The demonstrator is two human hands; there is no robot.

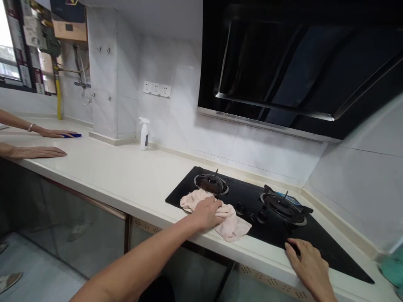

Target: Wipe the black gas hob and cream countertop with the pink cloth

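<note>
A crumpled pale pink cloth (pixel 231 226) lies over the front left part of a black gas stove (pixel 327 247) and the counter edge. My left hand (pixel 208 213) is on the cloth with its fingers closed round a fold of it. To the right, my right hand (pixel 310 264) rests at the stove's front edge, holding nothing, thumb and fingers apart. Behind the cloth is the left burner (pixel 211 183), and the right burner (pixel 283 206) with its black pan support sits beyond my right hand. Control knobs (pixel 260 215) stand between the burners.
A white spray bottle (pixel 144 135) stands against the wall. At the far left, another person's hands rest on the white counter (pixel 110 172), one on a blue cloth or pad (pixel 72 135). A black range hood (pixel 277 67) overhangs the stove. Something green (pixel 392 268) is at the right edge.
</note>
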